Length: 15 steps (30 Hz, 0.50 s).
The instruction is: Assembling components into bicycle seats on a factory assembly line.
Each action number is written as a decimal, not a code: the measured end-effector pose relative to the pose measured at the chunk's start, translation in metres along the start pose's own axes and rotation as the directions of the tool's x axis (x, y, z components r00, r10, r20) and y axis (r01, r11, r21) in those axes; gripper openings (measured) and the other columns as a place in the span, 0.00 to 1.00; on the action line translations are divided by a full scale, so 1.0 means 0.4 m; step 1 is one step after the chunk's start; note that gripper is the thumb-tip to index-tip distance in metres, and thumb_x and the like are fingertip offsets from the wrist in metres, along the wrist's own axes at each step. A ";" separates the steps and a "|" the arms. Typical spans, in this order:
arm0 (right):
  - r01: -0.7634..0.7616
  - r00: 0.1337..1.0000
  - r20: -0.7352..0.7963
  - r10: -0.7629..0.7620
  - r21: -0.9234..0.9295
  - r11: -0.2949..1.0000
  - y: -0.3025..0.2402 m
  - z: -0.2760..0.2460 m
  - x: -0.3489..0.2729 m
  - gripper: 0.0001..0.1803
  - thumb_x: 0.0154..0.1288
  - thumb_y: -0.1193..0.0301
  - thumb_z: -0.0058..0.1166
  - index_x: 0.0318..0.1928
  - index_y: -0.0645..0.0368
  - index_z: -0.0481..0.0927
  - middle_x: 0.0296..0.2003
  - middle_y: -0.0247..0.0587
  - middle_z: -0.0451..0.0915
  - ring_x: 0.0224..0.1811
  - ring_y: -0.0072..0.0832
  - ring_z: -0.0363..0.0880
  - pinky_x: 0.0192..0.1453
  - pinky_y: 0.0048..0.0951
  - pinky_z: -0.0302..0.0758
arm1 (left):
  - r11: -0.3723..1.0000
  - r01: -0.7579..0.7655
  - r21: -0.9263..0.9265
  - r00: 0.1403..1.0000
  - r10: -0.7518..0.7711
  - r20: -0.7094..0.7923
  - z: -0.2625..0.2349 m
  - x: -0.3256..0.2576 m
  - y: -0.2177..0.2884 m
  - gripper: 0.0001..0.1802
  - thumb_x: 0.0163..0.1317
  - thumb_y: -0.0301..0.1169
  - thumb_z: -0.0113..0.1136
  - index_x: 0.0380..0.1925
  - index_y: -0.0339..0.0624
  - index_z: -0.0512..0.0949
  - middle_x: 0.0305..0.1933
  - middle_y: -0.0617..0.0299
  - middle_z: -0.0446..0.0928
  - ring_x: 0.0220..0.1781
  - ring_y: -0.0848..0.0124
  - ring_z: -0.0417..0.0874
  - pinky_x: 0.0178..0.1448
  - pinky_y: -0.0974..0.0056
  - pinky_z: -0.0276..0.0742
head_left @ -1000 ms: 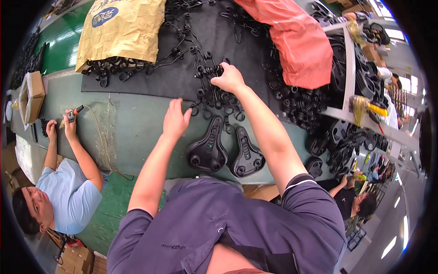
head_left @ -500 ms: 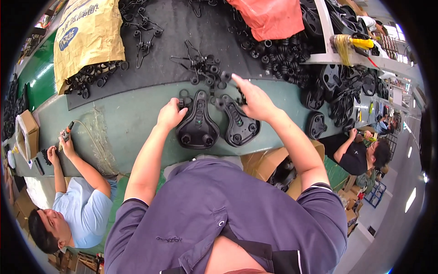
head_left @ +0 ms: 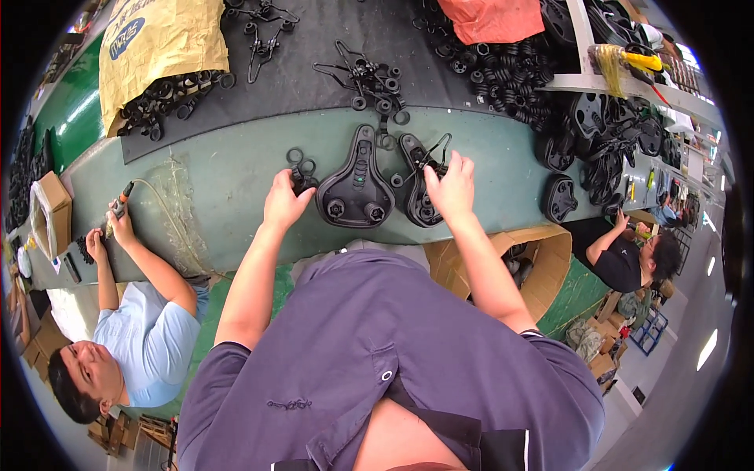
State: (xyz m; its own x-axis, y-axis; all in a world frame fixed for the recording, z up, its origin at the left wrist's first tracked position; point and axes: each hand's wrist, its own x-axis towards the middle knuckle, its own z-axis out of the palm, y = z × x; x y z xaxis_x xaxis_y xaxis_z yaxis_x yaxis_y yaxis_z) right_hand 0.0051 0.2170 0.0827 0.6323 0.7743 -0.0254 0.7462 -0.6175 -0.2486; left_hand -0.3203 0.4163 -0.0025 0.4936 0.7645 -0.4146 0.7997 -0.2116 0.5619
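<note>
Two black bicycle saddles lie with their undersides up on the green bench before me. The left saddle (head_left: pixel 357 188) shows two round bosses at its wide end. Beside it, my left hand (head_left: pixel 287 200) is closed around small black rings (head_left: pixel 295 155), some of which stick out past the fingers. Over the right saddle (head_left: pixel 415 149), my right hand (head_left: pixel 453 187) grips a black bent-wire frame (head_left: pixel 447 144) with round end pieces. That hand and the frame hide part of the saddle. Beyond the saddles sits a tangled pile of similar wire frames (head_left: pixel 363 74).
A paper sack (head_left: pixel 161 55) spills black rings at the far left. An orange-red bag (head_left: pixel 495 20) lies above heaped black rings (head_left: pixel 506 82). More saddles (head_left: pixel 560 196) are piled at right. An open carton (head_left: pixel 550 267) stands by the bench's near edge. Co-workers sit on both sides.
My right hand has drawn back from the pile to the right saddle and now has a wire frame in it. My left hand stays by the rings. The whole view has shifted slightly.
</note>
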 end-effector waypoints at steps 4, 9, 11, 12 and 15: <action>-0.462 0.836 0.313 0.451 -0.043 0.886 -0.082 0.034 0.000 0.58 0.67 0.43 0.67 0.78 0.74 0.54 0.66 0.72 0.68 0.62 0.64 0.81 0.64 0.54 0.82 | 0.994 -0.087 -0.059 0.994 0.090 0.055 0.010 0.145 0.023 0.37 0.61 0.41 0.74 0.67 0.37 0.73 0.52 0.47 0.84 0.54 0.49 0.87 0.60 0.51 0.84; -0.517 0.812 0.296 0.503 -0.033 0.855 -0.105 0.065 0.018 0.59 0.63 0.51 0.73 0.79 0.72 0.50 0.65 0.68 0.69 0.59 0.61 0.83 0.63 0.52 0.84 | 0.749 -0.287 -0.597 0.958 0.216 -0.190 -0.079 0.339 0.170 0.29 0.69 0.30 0.62 0.70 0.33 0.75 0.60 0.49 0.85 0.62 0.61 0.85 0.66 0.57 0.81; -0.533 0.813 0.267 0.517 -0.013 0.846 -0.095 0.074 0.013 0.58 0.60 0.60 0.74 0.80 0.69 0.50 0.64 0.67 0.70 0.59 0.60 0.83 0.63 0.52 0.84 | 0.406 0.022 -0.914 0.999 0.029 0.037 -0.098 0.369 0.204 0.25 0.74 0.25 0.55 0.70 0.33 0.77 0.67 0.56 0.83 0.63 0.71 0.84 0.65 0.62 0.82; -0.533 0.814 0.267 0.516 -0.009 0.846 -0.094 0.073 0.013 0.58 0.60 0.60 0.74 0.80 0.69 0.50 0.64 0.67 0.70 0.59 0.60 0.83 0.63 0.52 0.84 | 0.408 0.019 -0.913 0.999 0.030 0.034 -0.089 0.366 0.179 0.25 0.74 0.25 0.55 0.70 0.33 0.77 0.67 0.56 0.83 0.63 0.71 0.84 0.65 0.62 0.82; -0.520 0.816 0.300 0.495 0.004 0.854 -0.088 0.068 0.018 0.58 0.57 0.64 0.73 0.81 0.65 0.51 0.65 0.66 0.69 0.61 0.60 0.82 0.65 0.51 0.83 | 0.751 0.138 -0.646 0.990 -0.101 0.094 -0.030 0.320 0.088 0.21 0.72 0.26 0.56 0.62 0.36 0.84 0.59 0.54 0.89 0.57 0.68 0.89 0.63 0.62 0.83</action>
State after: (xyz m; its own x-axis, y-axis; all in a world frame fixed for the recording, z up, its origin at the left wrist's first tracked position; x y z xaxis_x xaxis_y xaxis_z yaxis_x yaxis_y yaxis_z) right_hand -0.0221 0.2480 0.0650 0.8227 0.3673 -0.4339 0.3077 -0.9295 -0.2033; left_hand -0.2330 0.5139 -0.0271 0.4401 0.7214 -0.5347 0.4478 0.3398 0.8271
